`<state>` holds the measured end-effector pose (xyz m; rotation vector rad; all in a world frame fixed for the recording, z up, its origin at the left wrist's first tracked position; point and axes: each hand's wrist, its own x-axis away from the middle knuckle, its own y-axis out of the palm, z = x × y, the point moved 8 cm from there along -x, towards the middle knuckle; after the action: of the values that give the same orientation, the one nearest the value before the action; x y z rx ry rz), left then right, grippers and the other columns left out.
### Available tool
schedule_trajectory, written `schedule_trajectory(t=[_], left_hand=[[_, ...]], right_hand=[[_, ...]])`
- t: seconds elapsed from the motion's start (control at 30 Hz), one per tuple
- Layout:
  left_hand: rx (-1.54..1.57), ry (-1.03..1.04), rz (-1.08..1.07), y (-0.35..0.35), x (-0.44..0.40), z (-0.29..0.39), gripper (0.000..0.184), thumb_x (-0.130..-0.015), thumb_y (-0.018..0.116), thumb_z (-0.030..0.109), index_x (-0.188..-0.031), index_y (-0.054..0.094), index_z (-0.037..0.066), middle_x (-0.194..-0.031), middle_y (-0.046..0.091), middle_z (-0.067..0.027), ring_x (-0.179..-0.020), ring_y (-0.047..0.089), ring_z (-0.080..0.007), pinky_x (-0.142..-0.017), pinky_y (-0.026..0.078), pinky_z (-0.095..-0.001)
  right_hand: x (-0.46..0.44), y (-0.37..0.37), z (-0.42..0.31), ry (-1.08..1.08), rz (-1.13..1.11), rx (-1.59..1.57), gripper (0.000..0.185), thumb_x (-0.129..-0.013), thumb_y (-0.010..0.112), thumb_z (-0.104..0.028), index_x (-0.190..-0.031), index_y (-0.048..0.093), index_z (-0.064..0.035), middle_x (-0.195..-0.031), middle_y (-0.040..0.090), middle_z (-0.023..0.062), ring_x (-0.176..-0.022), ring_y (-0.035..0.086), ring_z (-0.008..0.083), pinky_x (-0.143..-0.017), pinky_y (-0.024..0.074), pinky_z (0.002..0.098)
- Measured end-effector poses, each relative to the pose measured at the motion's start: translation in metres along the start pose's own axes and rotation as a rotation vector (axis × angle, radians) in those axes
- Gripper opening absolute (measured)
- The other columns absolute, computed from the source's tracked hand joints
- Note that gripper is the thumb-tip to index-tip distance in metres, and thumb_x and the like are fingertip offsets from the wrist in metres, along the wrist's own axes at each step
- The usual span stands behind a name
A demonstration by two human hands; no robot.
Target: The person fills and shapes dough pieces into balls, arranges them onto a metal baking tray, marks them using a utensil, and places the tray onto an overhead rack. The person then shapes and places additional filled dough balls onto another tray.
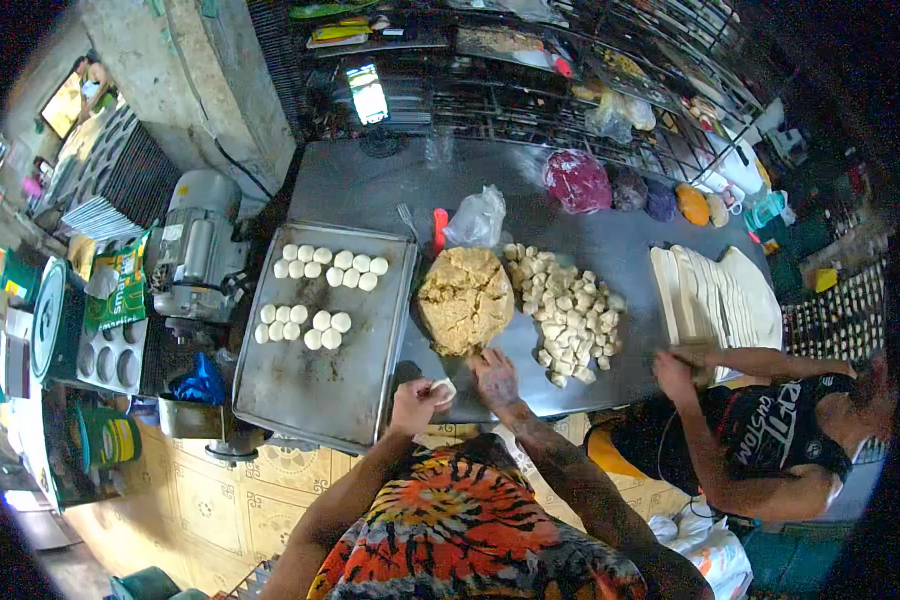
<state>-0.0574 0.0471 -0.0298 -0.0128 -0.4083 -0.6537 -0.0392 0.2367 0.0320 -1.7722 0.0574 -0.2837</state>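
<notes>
My left hand [418, 404] is closed on a small flattened piece of pale dough [443, 391], close to the table's front edge. At the lower edge of a large crumbly tan mound [466, 300], my right hand [495, 380] reaches with its fingers against the mound; whether they hold some of it is too small to tell. Many cut dough pieces [570, 315] lie to the right of the mound. On the left, a metal tray [260, 385] bears groups of round white dough balls [335, 268].
A co-worker [770, 430] stands at the right, hands near long pale dough strips [715, 295]. Behind the mound lie a plastic bag [477, 217] and a red-handled tool [439, 229]. Colored dough lumps [577, 181] sit farther back. A motor [202, 245] stands left of the tray.
</notes>
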Motion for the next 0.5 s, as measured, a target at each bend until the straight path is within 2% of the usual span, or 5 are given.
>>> schedule_trajectory(t=[0.17,0.3,0.33,0.47,0.5], left_hand=[[0.225,0.049,0.224,-0.009,0.000,0.016,0.023,-0.088,0.075,0.013,-0.099,0.071,-0.008,-0.077,0.066,-0.0075,-0.066,0.060,-0.0132,-0.058,0.053,-0.0275],[-0.681,0.717,0.061,0.063,0.009,0.107,0.016,-0.089,0.072,0.007,-0.095,0.071,-0.008,-0.074,0.065,-0.0060,-0.066,0.057,-0.0104,-0.058,0.049,-0.0238],[-0.684,0.709,0.069,0.074,0.006,0.108,0.016,-0.089,0.072,0.007,-0.095,0.071,-0.008,-0.074,0.065,-0.0060,-0.066,0.057,-0.0104,-0.058,0.049,-0.0238],[0.415,-0.204,0.494,0.070,-0.017,0.044,0.013,-0.090,0.069,0.005,-0.097,0.073,-0.006,-0.079,0.068,-0.0065,-0.067,0.058,-0.0112,-0.061,0.048,-0.0233],[0.415,-0.203,0.499,0.070,-0.015,0.049,0.013,-0.090,0.069,0.005,-0.097,0.073,-0.006,-0.079,0.068,-0.0065,-0.067,0.058,-0.0112,-0.061,0.048,-0.0233]], right_hand=[[0.005,-0.013,-0.014,-0.271,0.142,0.047,0.031,-0.084,0.065,-0.017,-0.113,0.072,-0.0115,-0.107,0.060,0.0089,-0.092,0.058,0.0280,-0.073,0.0487,0.0349],[0.010,-0.041,0.009,-0.126,-0.072,-0.877,0.029,-0.087,0.063,-0.010,-0.115,0.071,-0.0100,-0.093,0.056,0.0077,-0.083,0.057,0.0257,-0.066,0.0462,0.0348],[0.012,-0.037,0.009,-0.132,-0.080,-0.880,0.029,-0.087,0.063,-0.010,-0.115,0.071,-0.0100,-0.093,0.056,0.0077,-0.083,0.057,0.0257,-0.066,0.0462,0.0348],[0.026,-0.051,0.016,-0.067,0.355,-1.065,0.029,-0.088,0.066,-0.008,-0.116,0.072,-0.0100,-0.092,0.061,0.0083,-0.079,0.059,0.0229,-0.066,0.0485,0.0338],[0.026,-0.057,0.020,-0.070,0.352,-1.068,0.029,-0.088,0.066,-0.008,-0.116,0.072,-0.0100,-0.092,0.061,0.0083,-0.079,0.059,0.0229,-0.066,0.0485,0.0338]])
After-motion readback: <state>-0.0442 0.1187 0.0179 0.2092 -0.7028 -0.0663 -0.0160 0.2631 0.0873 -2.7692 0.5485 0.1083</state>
